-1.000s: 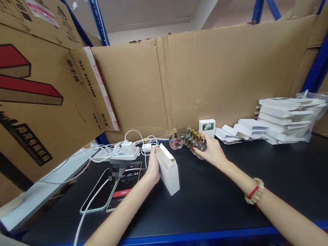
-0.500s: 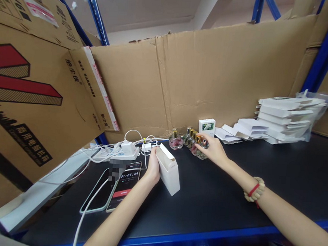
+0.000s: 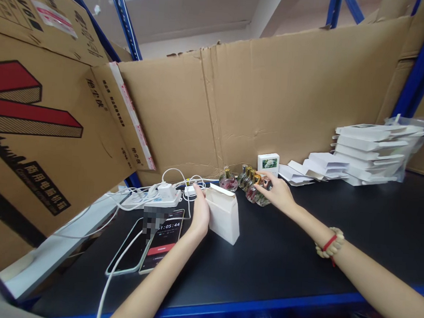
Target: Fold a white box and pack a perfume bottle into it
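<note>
My left hand [image 3: 201,212] is closed on a white box [image 3: 224,215], with its fingers along the box's left side. The box's top flap stands up and the top is partly open. My right hand [image 3: 280,193] reaches to a cluster of small glass perfume bottles and pinches a perfume bottle [image 3: 252,194] by its gold cap, the fingertips partly hiding it. Several more bottles with gold or silver caps stand close around it. Left of the cluster, a round pink perfume bottle [image 3: 228,180] stands apart.
Flattened white boxes [image 3: 326,163] and a stack of white boxes [image 3: 370,153] lie at the right. Behind the bottles is a white device with a screen [image 3: 268,163]. A power strip [image 3: 158,199] with cables and two phones [image 3: 162,247] lie left. Cardboard [image 3: 256,94] walls the back.
My left hand has turned the white box, showing more of its broad face, and its lower end has risen slightly. My right hand has stayed at the bottles, with only a slight shift.
</note>
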{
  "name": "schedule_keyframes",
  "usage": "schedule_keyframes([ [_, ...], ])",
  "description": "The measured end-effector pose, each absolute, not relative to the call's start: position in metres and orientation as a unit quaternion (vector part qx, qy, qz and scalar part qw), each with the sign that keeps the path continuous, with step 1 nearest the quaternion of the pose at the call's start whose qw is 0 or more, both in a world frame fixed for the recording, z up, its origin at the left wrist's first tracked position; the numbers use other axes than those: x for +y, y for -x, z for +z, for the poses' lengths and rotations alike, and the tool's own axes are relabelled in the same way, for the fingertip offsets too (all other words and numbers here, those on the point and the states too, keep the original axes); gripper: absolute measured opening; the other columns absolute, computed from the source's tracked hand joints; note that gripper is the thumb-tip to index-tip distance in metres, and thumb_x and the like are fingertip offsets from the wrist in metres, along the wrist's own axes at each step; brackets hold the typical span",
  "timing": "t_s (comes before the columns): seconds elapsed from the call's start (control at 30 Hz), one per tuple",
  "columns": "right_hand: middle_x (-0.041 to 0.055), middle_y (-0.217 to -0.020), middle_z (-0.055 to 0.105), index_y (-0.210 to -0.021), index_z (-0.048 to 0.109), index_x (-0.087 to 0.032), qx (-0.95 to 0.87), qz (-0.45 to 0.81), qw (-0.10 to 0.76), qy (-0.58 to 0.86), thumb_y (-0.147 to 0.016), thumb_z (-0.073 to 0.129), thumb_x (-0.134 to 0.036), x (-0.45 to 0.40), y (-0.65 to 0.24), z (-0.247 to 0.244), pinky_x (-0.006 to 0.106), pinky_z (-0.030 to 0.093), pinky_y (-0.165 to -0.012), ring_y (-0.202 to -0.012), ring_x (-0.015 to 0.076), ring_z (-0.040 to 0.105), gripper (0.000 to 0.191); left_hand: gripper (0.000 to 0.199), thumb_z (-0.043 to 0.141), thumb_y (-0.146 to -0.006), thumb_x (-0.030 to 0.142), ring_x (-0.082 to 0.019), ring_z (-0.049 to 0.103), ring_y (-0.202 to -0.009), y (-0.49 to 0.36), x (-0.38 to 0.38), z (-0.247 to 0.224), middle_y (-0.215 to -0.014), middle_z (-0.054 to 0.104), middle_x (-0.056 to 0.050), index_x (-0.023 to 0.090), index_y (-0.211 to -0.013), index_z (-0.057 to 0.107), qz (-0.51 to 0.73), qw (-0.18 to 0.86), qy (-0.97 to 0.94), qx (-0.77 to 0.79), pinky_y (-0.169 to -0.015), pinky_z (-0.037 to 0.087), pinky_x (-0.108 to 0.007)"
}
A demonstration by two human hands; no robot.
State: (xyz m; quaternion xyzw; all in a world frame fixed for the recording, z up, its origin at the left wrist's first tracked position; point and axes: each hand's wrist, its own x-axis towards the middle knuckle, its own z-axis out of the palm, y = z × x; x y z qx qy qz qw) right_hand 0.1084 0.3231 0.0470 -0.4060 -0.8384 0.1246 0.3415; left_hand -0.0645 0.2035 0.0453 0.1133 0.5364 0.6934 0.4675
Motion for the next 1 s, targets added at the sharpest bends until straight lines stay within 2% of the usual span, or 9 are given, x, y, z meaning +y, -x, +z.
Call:
schedule_keyframes([
  [0.13,0.0045,-0.065,0.057,-0.103,0.065,-0.013,-0.853,0.072,0.297,0.422,-0.073,0.058,-0.026,0.32,-0.108,0.052,0.032,0.043,-0.067,-0.065,0.0203,0.056,0.034,0.043,0.018,-0.103,-0.012,-0.007,0.043,-0.065,0.067,0.201,0.037,-0.075,0.038,-0.007,-0.004,-0.072,0.046,0.691,0.334,-0.336,0.546,-0.055,0.033,0.001],
  [0.23,0.006,-0.074,0.06,-0.101,0.065,-0.013,-0.875,0.042,0.288,0.386,-0.075,0.059,-0.023,0.32,-0.108,0.054,0.035,0.042,-0.074,-0.076,0.0219,0.057,0.028,0.033,0.033,-0.09,-0.029,-0.007,0.039,-0.059,0.069,0.198,0.034,-0.071,0.037,-0.004,-0.004,-0.072,0.046,0.679,0.308,-0.404,0.531,-0.052,0.029,0.001],
  [0.33,0.0063,-0.082,0.062,-0.1,0.065,-0.015,-0.884,0.04,0.285,0.368,-0.075,0.061,-0.021,0.322,-0.11,0.054,0.036,0.04,-0.078,-0.081,0.0218,0.057,0.026,0.036,0.039,-0.076,-0.038,-0.007,0.037,-0.054,0.07,0.197,0.032,-0.069,0.036,-0.002,-0.004,-0.078,0.05,0.641,0.313,-0.459,0.53,-0.049,0.025,0.002],
  [0.47,0.0062,-0.089,0.063,-0.102,0.064,-0.015,-0.899,0.018,0.289,0.328,-0.076,0.062,-0.019,0.326,-0.113,0.052,0.04,0.037,-0.085,-0.09,0.0234,0.055,0.026,0.045,0.051,-0.066,-0.039,-0.009,0.043,-0.064,0.069,0.196,0.028,-0.078,0.04,-0.002,-0.001,-0.091,0.055,0.587,0.346,-0.496,0.539,-0.054,0.025,0.005],
  [0.63,0.0078,-0.095,0.062,-0.107,0.062,-0.015,-0.92,-0.017,0.308,0.241,-0.083,0.055,-0.02,0.326,-0.114,0.048,0.048,0.029,-0.096,-0.098,0.024,0.053,0.026,0.04,0.067,-0.065,-0.035,-0.011,0.045,-0.078,0.07,0.195,0.021,-0.084,0.041,-0.003,-0.001,-0.082,0.056,0.539,0.362,-0.578,0.495,-0.06,0.026,0.008],
  [0.77,0.009,-0.102,0.061,-0.109,0.061,-0.017,-0.922,0.03,0.287,0.258,-0.085,0.052,-0.025,0.324,-0.111,0.045,0.057,0.019,-0.1,-0.105,0.0261,0.051,0.027,0.035,0.072,-0.064,-0.032,-0.01,0.043,-0.067,0.074,0.196,0.018,-0.08,0.041,-0.003,-0.001,-0.07,0.057,0.515,0.361,-0.613,0.478,-0.057,0.025,0.006],
  [0.9,0.0079,-0.103,0.061,-0.109,0.061,-0.019,-0.922,0.05,0.286,0.258,-0.084,0.053,-0.028,0.32,-0.109,0.046,0.057,0.01,-0.105,-0.102,0.0236,0.053,0.027,0.028,0.076,-0.063,-0.023,-0.012,0.043,-0.065,0.075,0.195,0.018,-0.077,0.04,-0.004,0.0,-0.07,0.061,0.5,0.396,-0.622,0.454,-0.058,0.027,0.004],
  [1.0,0.0075,-0.099,0.062,-0.109,0.06,-0.017,-0.924,0.056,0.286,0.247,-0.084,0.054,-0.027,0.316,-0.107,0.048,0.056,0.011,-0.106,-0.095,0.0217,0.055,0.028,0.023,0.076,-0.065,-0.016,-0.01,0.04,-0.061,0.074,0.194,0.019,-0.075,0.039,-0.004,0.0,-0.072,0.062,0.518,0.363,-0.663,0.401,-0.057,0.025,0.003],
])
